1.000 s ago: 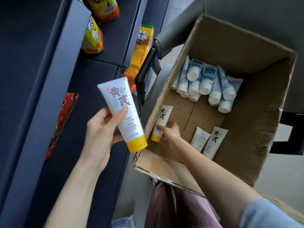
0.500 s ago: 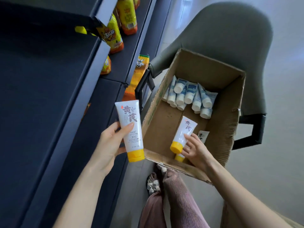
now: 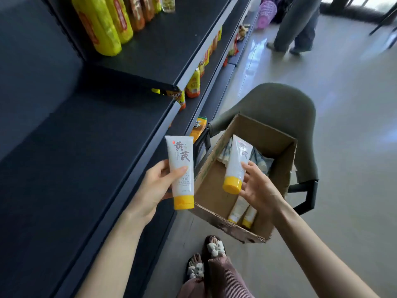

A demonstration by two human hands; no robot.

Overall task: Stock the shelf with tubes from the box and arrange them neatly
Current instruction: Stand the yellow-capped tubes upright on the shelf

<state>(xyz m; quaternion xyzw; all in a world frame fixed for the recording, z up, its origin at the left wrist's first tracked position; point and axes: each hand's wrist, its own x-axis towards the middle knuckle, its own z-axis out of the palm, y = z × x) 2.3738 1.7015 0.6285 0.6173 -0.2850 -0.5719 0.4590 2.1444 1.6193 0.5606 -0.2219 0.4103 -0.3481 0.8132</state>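
My left hand (image 3: 158,184) grips a white tube with a yellow cap (image 3: 180,168), held upright, cap down, just off the dark shelf's front edge (image 3: 137,168). My right hand (image 3: 260,188) holds a second white tube with a yellow cap (image 3: 236,164) above the open cardboard box (image 3: 277,179). The box sits on a grey chair (image 3: 279,104). Two more yellow-capped tubes (image 3: 242,210) lie at the box's near end. Several white and blue tubes (image 3: 261,160) lie at its far end, partly hidden by the held tube.
The wide dark shelf board (image 3: 64,158) is to my left. Yellow and orange snack bags (image 3: 107,24) stand on the shelf above. More bags (image 3: 193,82) line the lower shelves. Another person's legs (image 3: 294,24) stand far down the aisle. My feet in sandals (image 3: 206,257) are below.
My right hand has lifted its tube out of the box bottom to above the box. My view has risen and pulled back. The left hand keeps its tube by the shelf.
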